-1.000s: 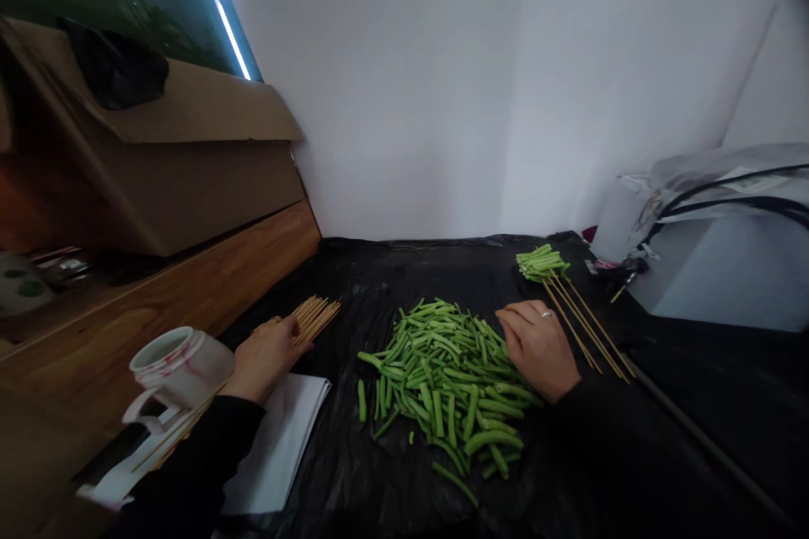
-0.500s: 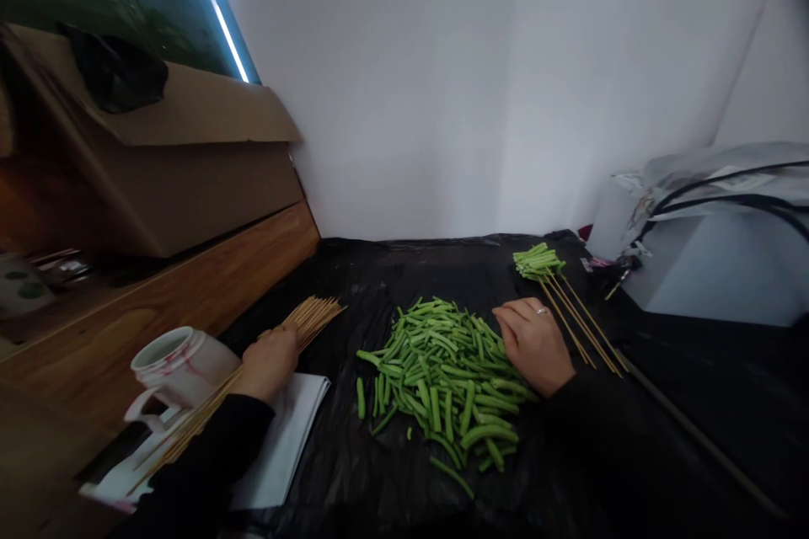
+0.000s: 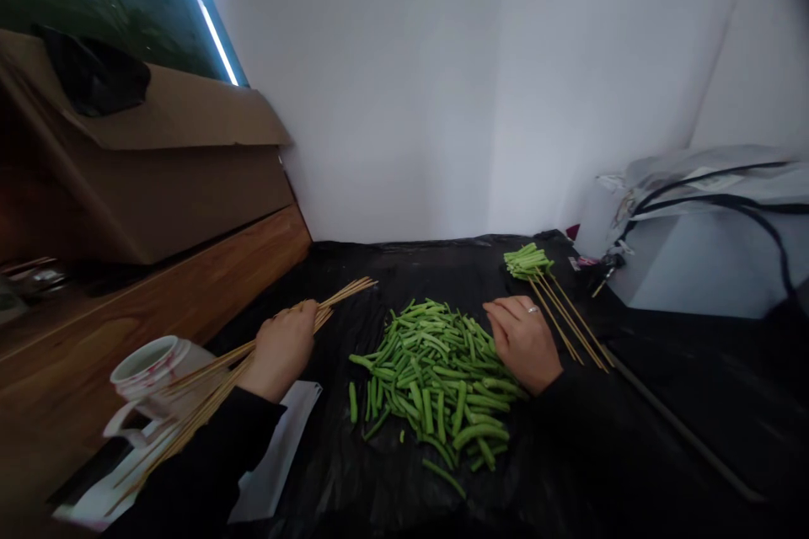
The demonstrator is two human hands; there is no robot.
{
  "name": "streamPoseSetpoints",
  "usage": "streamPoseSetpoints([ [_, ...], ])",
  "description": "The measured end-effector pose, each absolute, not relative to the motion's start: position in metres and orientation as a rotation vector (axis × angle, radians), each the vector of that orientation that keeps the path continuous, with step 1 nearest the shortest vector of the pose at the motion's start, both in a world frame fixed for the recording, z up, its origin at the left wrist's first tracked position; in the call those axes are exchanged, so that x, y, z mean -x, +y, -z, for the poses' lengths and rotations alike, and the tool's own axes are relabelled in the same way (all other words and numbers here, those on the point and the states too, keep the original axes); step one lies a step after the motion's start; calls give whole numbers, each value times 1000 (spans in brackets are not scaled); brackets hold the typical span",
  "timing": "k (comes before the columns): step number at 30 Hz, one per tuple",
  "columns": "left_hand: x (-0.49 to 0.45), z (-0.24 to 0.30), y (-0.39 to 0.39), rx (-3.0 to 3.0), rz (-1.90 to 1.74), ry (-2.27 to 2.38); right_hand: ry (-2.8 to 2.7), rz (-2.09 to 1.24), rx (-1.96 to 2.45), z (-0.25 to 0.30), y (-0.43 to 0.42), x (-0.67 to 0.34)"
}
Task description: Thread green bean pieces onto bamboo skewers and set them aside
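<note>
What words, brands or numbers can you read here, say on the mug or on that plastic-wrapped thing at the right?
No text can be read. The red marks on the white mug are too blurred to tell if they are print, and the small label on the clear plastic wrap is too small to read.

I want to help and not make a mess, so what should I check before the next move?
1. The left hand grips the bamboo skewers: ok.
2. The right hand is at the edge of the cut green beans: ok.
3. The beans lie on the black plastic sheet: ok.
4. The skewers are clear of the white mug: cannot tell.
5. The small bean bundle sits on its own skewers, beyond the right hand: ok.
</note>
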State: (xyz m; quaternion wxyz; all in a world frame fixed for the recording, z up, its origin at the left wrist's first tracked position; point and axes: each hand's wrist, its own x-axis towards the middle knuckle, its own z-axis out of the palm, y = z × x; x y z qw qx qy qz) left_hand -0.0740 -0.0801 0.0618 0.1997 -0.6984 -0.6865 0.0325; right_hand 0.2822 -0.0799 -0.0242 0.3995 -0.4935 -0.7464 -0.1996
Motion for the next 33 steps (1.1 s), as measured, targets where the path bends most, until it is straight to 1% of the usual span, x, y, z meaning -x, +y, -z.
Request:
streamPoseSetpoints([
  [5,-9,-71,-65,2299,81,-1529,-1852,724,1155,9,-93,-273],
  [10,-87,-58,-57,2661,358,-1118,-1968,866,1129,5,-95,-268],
  [14,-113,-54,-60,2781,474,-896,-2029,891,1311,10,-93,-271],
  [16,-110,-57,-62,2788,614,-835,-2051,839,1465,10,-92,-275],
  [18,-100,-59,-62,2677,825,-852,-2054,708,1678,8,-90,-281],
  [21,-73,-51,-57,2459,1071,-1138,-2001,415,2053,6,-85,-293],
  [22,-64,-44,-55,2406,1147,-1237,-1993,371,2103,7,-83,-297],
  [25,-40,-15,-47,2392,1279,-1439,-1999,309,2166,13,-78,-307],
  [27,-31,3,-45,2476,1275,-1488,-2014,279,2191,18,-75,-310],
  [30,-28,16,-48,2613,1316,-1458,-2045,251,2208,24,-73,-310],
  [33,-32,15,-55,2682,1319,-1396,-2071,247,2204,28,-72,-310],
])
